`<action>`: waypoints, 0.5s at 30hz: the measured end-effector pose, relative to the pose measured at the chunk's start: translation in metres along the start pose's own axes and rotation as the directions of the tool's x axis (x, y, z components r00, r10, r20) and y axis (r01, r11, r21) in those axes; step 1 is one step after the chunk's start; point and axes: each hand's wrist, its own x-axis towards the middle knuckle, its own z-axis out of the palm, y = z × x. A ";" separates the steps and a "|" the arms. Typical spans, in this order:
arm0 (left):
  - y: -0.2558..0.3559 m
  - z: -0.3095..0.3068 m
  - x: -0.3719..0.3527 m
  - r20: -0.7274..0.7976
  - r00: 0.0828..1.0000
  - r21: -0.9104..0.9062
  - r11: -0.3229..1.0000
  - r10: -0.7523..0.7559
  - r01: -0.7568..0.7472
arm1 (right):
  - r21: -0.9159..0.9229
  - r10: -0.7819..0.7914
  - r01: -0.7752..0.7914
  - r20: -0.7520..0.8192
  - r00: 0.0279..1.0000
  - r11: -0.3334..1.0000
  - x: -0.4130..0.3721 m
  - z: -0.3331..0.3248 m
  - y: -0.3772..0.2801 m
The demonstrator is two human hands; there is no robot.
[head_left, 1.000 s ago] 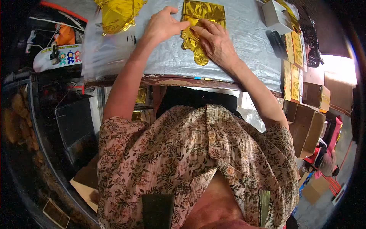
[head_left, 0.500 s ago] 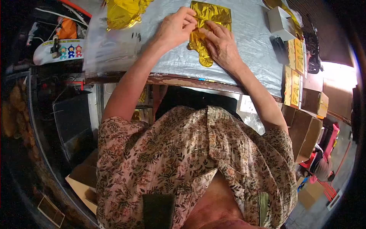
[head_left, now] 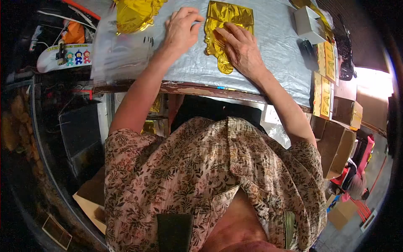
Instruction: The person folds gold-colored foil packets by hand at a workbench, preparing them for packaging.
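Observation:
A flat, folded piece of gold foil (head_left: 231, 14), which looks like an uninflated foil balloon, lies on the silvery covered table (head_left: 281, 59). Its lower part narrows to a crinkled, rounded tab. My right hand (head_left: 243, 48) rests on the foil's lower right part, fingers stretched out and lying flat. To the left of the foil, my left hand (head_left: 182, 29) is over the table, apart from it. The left fingers are loosely bent with the thumb apart, and nothing shows in them. More gold foil (head_left: 136, 17) lies at the table's upper left, beyond my left hand.
Clear plastic bags (head_left: 121, 59) cover the table's left side. An open white box (head_left: 308, 25) stands at the upper right, near yellow-lettered packs (head_left: 322, 94) along the right edge. Cardboard boxes (head_left: 336, 151) are lower right. A white board with cartoon figures (head_left: 75, 56) is at left.
My left hand has let go of the foil's left edge and moved left, away from it. My right hand stays on the foil, which has shifted very slightly left.

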 end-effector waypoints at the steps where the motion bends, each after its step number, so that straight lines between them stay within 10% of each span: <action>1: 0.004 0.002 0.000 0.008 1.000 0.017 1.000 -0.012 0.012 | -0.001 0.004 -0.004 0.008 1.000 1.000 0.000 0.001 0.000; 15: 0.016 0.008 0.000 0.019 1.000 -0.020 1.000 -0.010 0.010 | -0.064 0.024 -0.020 0.057 0.998 0.998 -0.001 -0.003 -0.005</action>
